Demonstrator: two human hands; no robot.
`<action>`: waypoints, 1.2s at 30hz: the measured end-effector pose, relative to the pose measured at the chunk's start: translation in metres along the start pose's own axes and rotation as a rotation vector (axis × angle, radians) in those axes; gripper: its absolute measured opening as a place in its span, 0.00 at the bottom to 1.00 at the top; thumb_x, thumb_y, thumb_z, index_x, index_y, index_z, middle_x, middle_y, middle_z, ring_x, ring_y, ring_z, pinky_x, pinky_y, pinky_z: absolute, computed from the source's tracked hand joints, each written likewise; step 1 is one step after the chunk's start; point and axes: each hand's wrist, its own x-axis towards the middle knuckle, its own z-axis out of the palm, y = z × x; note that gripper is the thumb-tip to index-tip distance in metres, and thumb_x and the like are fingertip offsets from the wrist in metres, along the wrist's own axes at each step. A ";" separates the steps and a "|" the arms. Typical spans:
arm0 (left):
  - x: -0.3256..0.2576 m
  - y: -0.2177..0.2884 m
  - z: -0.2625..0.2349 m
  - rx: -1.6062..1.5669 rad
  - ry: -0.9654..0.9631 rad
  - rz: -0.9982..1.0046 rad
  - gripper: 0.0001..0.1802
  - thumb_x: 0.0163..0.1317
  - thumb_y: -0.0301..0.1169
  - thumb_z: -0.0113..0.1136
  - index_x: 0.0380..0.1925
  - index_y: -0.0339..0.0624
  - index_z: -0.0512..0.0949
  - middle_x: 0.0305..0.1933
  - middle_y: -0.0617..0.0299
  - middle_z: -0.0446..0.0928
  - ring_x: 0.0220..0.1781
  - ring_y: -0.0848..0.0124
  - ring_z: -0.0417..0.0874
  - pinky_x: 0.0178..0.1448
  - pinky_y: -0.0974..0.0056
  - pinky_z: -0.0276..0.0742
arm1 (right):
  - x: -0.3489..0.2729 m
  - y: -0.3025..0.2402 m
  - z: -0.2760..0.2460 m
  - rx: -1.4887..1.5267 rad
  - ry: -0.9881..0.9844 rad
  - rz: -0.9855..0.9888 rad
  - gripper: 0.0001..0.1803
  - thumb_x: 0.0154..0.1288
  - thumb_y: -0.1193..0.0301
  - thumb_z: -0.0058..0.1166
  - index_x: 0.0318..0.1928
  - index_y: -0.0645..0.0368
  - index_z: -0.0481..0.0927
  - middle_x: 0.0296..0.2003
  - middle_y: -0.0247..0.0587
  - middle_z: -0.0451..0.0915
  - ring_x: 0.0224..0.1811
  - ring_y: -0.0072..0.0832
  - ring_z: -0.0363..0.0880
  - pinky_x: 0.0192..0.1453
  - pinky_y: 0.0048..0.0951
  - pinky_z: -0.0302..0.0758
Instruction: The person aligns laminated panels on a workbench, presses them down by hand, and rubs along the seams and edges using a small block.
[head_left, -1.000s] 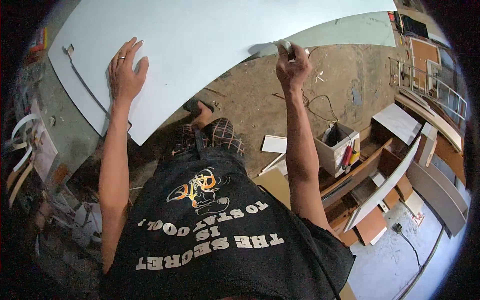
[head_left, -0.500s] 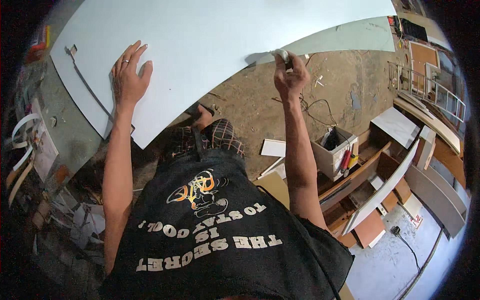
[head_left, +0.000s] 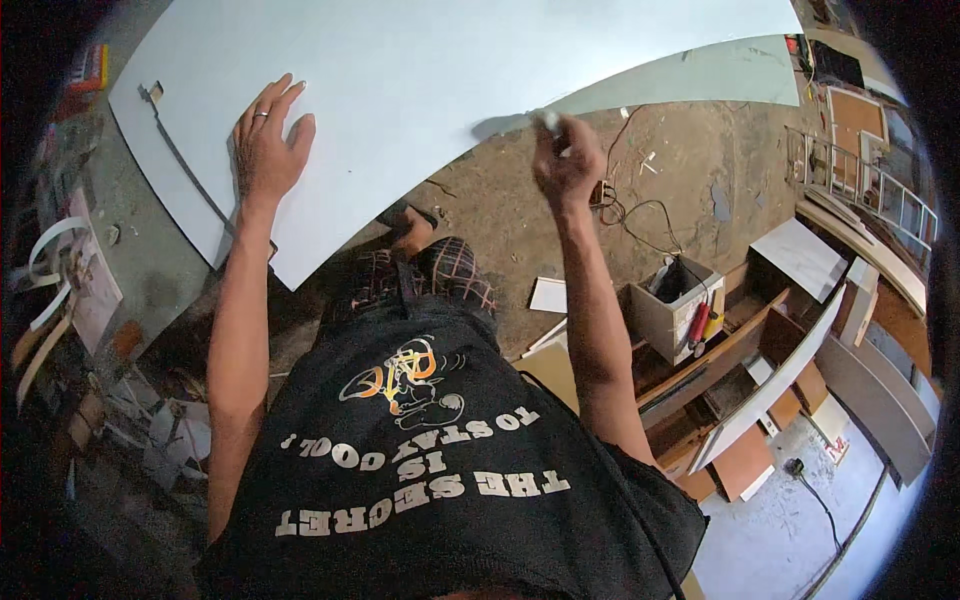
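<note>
One broad white panel (head_left: 420,60), lying ahead, is touched by the spread left hand (head_left: 270,155) while, beside its near edge, a small, blurred pale object (head_left: 547,120) is pinched by the right hand (head_left: 570,165), the panel judged stiff, slick and best gripped by opposite edges.

At six o'clock, upside-down white capitals (head_left: 430,489) cross my black shirt (head_left: 400,560); at four, red marks (head_left: 837,449) on a pale board (head_left: 827,415) are illegibly small.

Left hand (head_left: 268,155) palm-down, thumb (head_left: 302,134) spread, right hand (head_left: 568,165) curled in a pinch, both arms (head_left: 240,330) forward.
</note>
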 end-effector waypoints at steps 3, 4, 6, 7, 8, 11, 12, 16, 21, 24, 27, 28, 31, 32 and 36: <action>-0.001 -0.002 -0.001 -0.004 0.002 -0.002 0.26 0.69 0.40 0.60 0.67 0.56 0.73 0.75 0.66 0.68 0.76 0.61 0.67 0.77 0.46 0.62 | -0.023 -0.038 0.007 0.061 -0.058 -0.057 0.11 0.59 0.73 0.68 0.41 0.55 0.81 0.33 0.42 0.81 0.34 0.41 0.79 0.39 0.39 0.76; -0.001 -0.003 -0.001 0.005 0.001 -0.003 0.26 0.70 0.40 0.59 0.67 0.56 0.73 0.75 0.66 0.68 0.76 0.61 0.67 0.77 0.46 0.62 | -0.027 -0.048 0.010 0.149 -0.100 -0.088 0.13 0.56 0.75 0.68 0.42 0.55 0.81 0.33 0.42 0.81 0.35 0.42 0.78 0.43 0.40 0.75; -0.003 -0.003 -0.001 0.027 0.003 -0.012 0.26 0.69 0.40 0.60 0.67 0.56 0.74 0.75 0.66 0.68 0.75 0.60 0.68 0.76 0.46 0.63 | -0.036 -0.071 0.012 0.176 -0.088 -0.195 0.10 0.58 0.74 0.70 0.40 0.56 0.84 0.31 0.41 0.83 0.29 0.35 0.79 0.34 0.35 0.76; -0.004 -0.003 0.000 0.048 0.006 -0.023 0.25 0.69 0.40 0.60 0.66 0.55 0.74 0.74 0.66 0.69 0.75 0.60 0.68 0.76 0.47 0.63 | -0.042 -0.079 0.012 0.183 -0.088 -0.196 0.10 0.58 0.74 0.70 0.40 0.56 0.84 0.31 0.41 0.83 0.29 0.35 0.79 0.34 0.35 0.76; -0.003 -0.002 0.002 0.055 0.006 -0.025 0.25 0.69 0.40 0.60 0.66 0.55 0.74 0.74 0.66 0.69 0.75 0.60 0.68 0.76 0.47 0.63 | -0.048 -0.087 0.013 0.217 -0.098 -0.205 0.11 0.58 0.74 0.70 0.40 0.56 0.83 0.30 0.40 0.82 0.28 0.36 0.78 0.36 0.36 0.75; 0.001 -0.006 0.004 -0.047 0.061 0.036 0.24 0.68 0.41 0.61 0.64 0.54 0.76 0.72 0.66 0.71 0.74 0.59 0.70 0.75 0.48 0.65 | -0.072 -0.106 0.026 0.279 -0.151 -0.223 0.11 0.57 0.75 0.69 0.41 0.55 0.83 0.28 0.39 0.81 0.28 0.37 0.77 0.39 0.37 0.75; 0.001 -0.007 0.004 -0.036 0.060 0.029 0.24 0.68 0.41 0.61 0.64 0.54 0.76 0.72 0.66 0.71 0.74 0.59 0.70 0.75 0.48 0.65 | -0.080 -0.109 0.031 0.268 -0.196 -0.240 0.12 0.57 0.75 0.69 0.42 0.55 0.83 0.28 0.38 0.80 0.28 0.37 0.76 0.40 0.37 0.75; -0.001 -0.004 0.003 -0.040 0.088 0.025 0.24 0.68 0.42 0.62 0.63 0.55 0.76 0.72 0.67 0.72 0.72 0.59 0.72 0.73 0.50 0.67 | -0.100 -0.142 0.032 0.310 -0.287 -0.193 0.16 0.53 0.76 0.68 0.44 0.55 0.83 0.27 0.37 0.77 0.31 0.39 0.76 0.46 0.39 0.74; -0.005 -0.024 0.010 -0.178 0.155 0.038 0.23 0.66 0.47 0.60 0.60 0.57 0.80 0.70 0.67 0.74 0.72 0.61 0.72 0.75 0.47 0.61 | -0.130 -0.182 0.041 0.440 -0.400 -0.255 0.26 0.45 0.78 0.68 0.50 0.56 0.81 0.30 0.37 0.75 0.34 0.40 0.74 0.48 0.40 0.73; -0.001 0.007 -0.014 -0.194 0.086 -0.030 0.20 0.65 0.38 0.61 0.55 0.43 0.80 0.64 0.53 0.77 0.67 0.53 0.75 0.70 0.48 0.69 | -0.151 -0.200 0.051 0.497 -0.388 -0.278 0.29 0.42 0.78 0.68 0.51 0.56 0.80 0.31 0.37 0.76 0.36 0.40 0.74 0.49 0.41 0.73; 0.000 -0.005 -0.011 -0.280 0.053 -0.023 0.22 0.67 0.41 0.60 0.56 0.42 0.80 0.66 0.50 0.76 0.69 0.51 0.74 0.70 0.47 0.70 | -0.167 -0.229 0.057 0.525 -0.383 -0.323 0.30 0.41 0.78 0.68 0.52 0.56 0.80 0.32 0.38 0.77 0.37 0.40 0.75 0.49 0.41 0.73; 0.000 -0.006 -0.008 -0.300 0.061 0.017 0.22 0.67 0.42 0.59 0.56 0.41 0.80 0.66 0.50 0.76 0.69 0.51 0.74 0.70 0.47 0.71 | -0.175 -0.237 0.061 0.534 -0.377 -0.319 0.30 0.41 0.78 0.68 0.52 0.56 0.80 0.32 0.38 0.77 0.37 0.40 0.75 0.49 0.41 0.73; 0.001 -0.020 -0.001 -0.313 0.056 0.039 0.24 0.69 0.44 0.57 0.57 0.41 0.80 0.67 0.49 0.75 0.69 0.50 0.73 0.71 0.47 0.69 | -0.196 -0.260 0.068 0.628 -0.495 -0.367 0.32 0.43 0.76 0.68 0.55 0.55 0.79 0.35 0.39 0.79 0.39 0.40 0.78 0.52 0.41 0.71; 0.001 -0.023 -0.001 -0.307 0.061 0.059 0.25 0.69 0.45 0.57 0.58 0.41 0.80 0.67 0.49 0.75 0.70 0.49 0.73 0.72 0.47 0.69 | -0.207 -0.264 0.068 0.628 -0.485 -0.365 0.32 0.43 0.76 0.68 0.55 0.55 0.79 0.35 0.39 0.79 0.39 0.40 0.78 0.52 0.41 0.71; 0.003 -0.020 0.001 -0.339 0.007 0.105 0.30 0.66 0.48 0.60 0.62 0.42 0.77 0.68 0.48 0.74 0.71 0.48 0.71 0.74 0.47 0.66 | -0.238 -0.254 0.072 0.607 -0.540 -0.224 0.28 0.50 0.79 0.67 0.56 0.55 0.80 0.40 0.40 0.83 0.42 0.38 0.81 0.59 0.44 0.71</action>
